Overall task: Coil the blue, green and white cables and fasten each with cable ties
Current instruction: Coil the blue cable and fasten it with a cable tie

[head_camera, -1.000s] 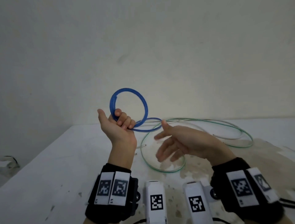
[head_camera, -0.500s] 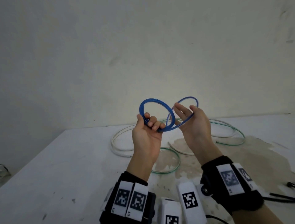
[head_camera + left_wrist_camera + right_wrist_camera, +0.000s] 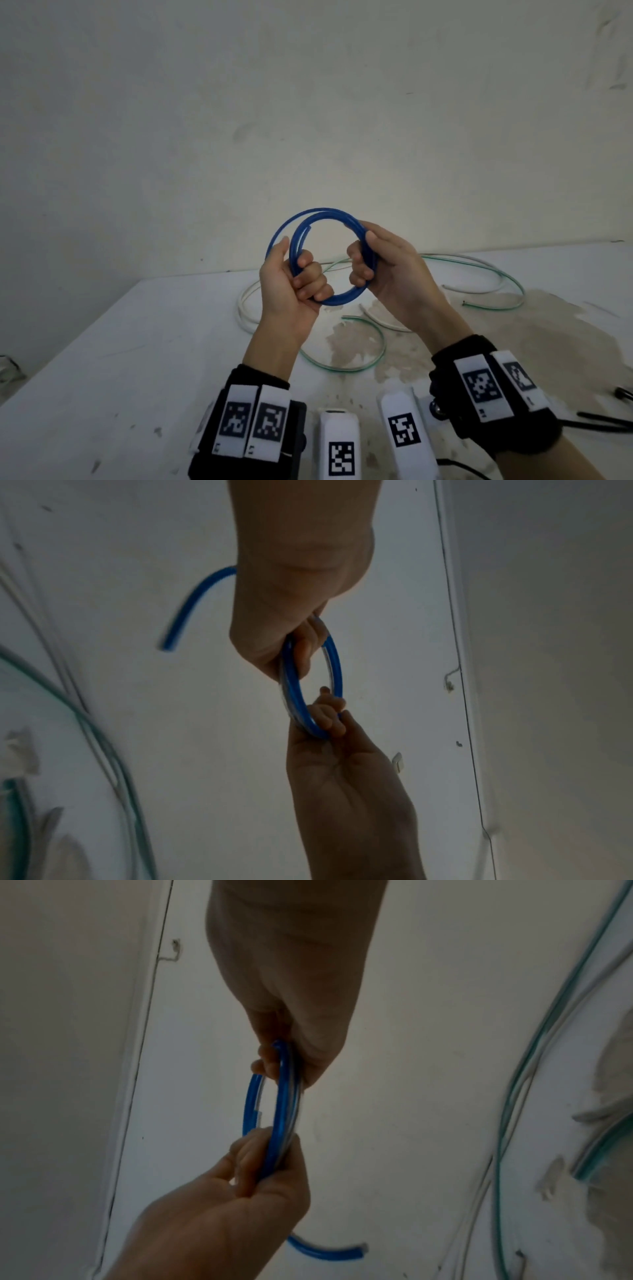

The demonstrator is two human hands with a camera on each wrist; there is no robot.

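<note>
The blue cable (image 3: 322,211) is wound into a small ring of a few turns, held up in the air above the table. My left hand (image 3: 297,279) grips its left side with fingers curled through the ring. My right hand (image 3: 368,265) grips the right side the same way. In the left wrist view the blue cable (image 3: 335,664) runs between my left hand (image 3: 301,647) and my right hand (image 3: 327,715), and one loose end sticks out at the left. The green cable (image 3: 378,346) and the white cable (image 3: 242,308) lie loose on the table (image 3: 120,359) under my hands.
A brownish stain (image 3: 513,335) covers the table's right part. Thin black strips (image 3: 603,417) lie at the right edge. Two white marker blocks (image 3: 339,445) stand at the near edge between my wrists. A plain wall rises behind the table.
My right hand brought the second blue loop against the ring in my left hand and closed round it. Both hands rose slightly and now hold one combined coil.
</note>
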